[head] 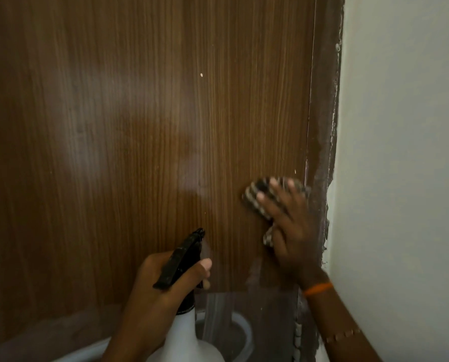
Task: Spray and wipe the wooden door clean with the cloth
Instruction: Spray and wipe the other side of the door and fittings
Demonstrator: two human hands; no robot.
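The brown wooden door [139, 126] fills most of the view, close in front of me. My right hand [291, 231] presses a dark checked cloth [254, 197] flat against the door near its right edge, fingers spread over the cloth. My left hand [160, 291] grips the neck of a white spray bottle [186, 338] with a black trigger head [184, 254], a finger on the trigger; the nozzle points up at the door. A faint mist hangs just past the nozzle.
The dark brown door frame [322, 126] runs down the right side, with a rough painted edge. A pale wall [406, 152] lies to its right. A white rounded rim [241, 333] shows low down beyond the door's bottom edge.
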